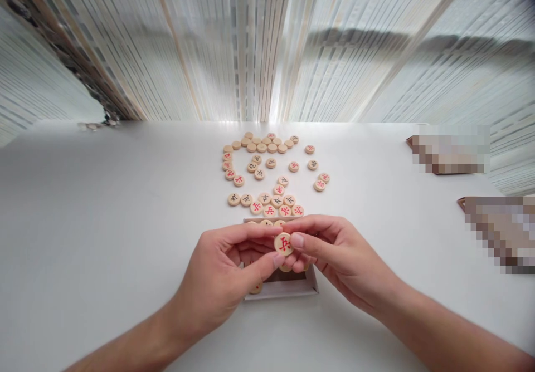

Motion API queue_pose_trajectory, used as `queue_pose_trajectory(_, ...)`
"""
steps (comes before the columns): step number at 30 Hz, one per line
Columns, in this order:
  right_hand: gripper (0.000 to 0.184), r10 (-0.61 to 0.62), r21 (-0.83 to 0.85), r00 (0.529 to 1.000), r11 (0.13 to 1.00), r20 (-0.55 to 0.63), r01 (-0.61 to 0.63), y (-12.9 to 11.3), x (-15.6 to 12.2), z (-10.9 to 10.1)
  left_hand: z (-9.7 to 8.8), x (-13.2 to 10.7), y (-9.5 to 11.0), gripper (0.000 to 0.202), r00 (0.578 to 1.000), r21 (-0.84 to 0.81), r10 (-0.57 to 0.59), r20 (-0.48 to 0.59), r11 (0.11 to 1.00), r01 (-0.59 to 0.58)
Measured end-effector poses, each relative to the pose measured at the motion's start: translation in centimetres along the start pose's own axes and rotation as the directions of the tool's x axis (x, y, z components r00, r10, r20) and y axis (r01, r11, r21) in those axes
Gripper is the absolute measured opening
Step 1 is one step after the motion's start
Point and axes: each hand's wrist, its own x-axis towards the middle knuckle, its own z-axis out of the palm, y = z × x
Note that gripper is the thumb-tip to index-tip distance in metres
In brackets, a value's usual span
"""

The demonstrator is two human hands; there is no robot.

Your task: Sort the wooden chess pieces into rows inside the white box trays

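Observation:
A round wooden Chinese chess piece [283, 244] with a red character faces up between my two hands. My left hand [234, 258] pinches its left side with thumb and fingers. From the right, my right hand [330, 249] grips the same piece, its thumb overlapping the edge. Beneath both hands lies a shallow open box [288, 289] with a dark bottom and pale rim. Several pieces sit inside it, one at the near left corner [256, 288]; my hands hide much of the inside.
Beyond the box, several red and black chess pieces [264, 199] are spread on the white table [125, 221]. A curved row of pieces showing blank faces [261, 148] lies farther back. Two blurred-out flat objects stand at the right, one farther [449, 152], one nearer [501, 227]. A striped curtain [200, 43] hangs behind.

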Motion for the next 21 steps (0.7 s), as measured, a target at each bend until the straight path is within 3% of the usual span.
queue_pose_trajectory(4,0.026,-0.005,-0.015,0.999,1.0,0.037,0.006,-0.13,0.02,0.17,-0.1,-0.1,-0.25,0.026,0.999,0.054,0.035,0.013,0.998,-0.036)
queue_pose_trajectory(9,0.033,0.006,-0.019,0.996,1.0,0.093,-0.004,0.18,0.07,0.0,-0.22,-0.02,-0.33,0.029,0.982,0.17,0.18,0.053,0.968,-0.186)
queue_pose_trajectory(13,0.025,0.032,-0.023,0.996,0.999,0.087,-0.03,0.4,0.03,-0.18,-0.61,-0.07,-0.57,0.037,0.921,0.394,0.363,0.141,0.833,-0.388)
queue_pose_trajectory(16,0.021,0.049,-0.013,0.995,0.999,0.092,-0.048,0.29,-0.11,0.01,-0.81,-0.1,-0.74,0.039,0.859,0.463,0.461,0.225,0.725,-0.51)
queue_pose_trajectory(21,0.023,0.053,-0.032,0.995,0.998,0.086,-0.05,0.04,-0.16,0.24,-0.78,-0.09,-0.97,0.033,0.836,0.494,0.474,0.275,0.676,-0.546)
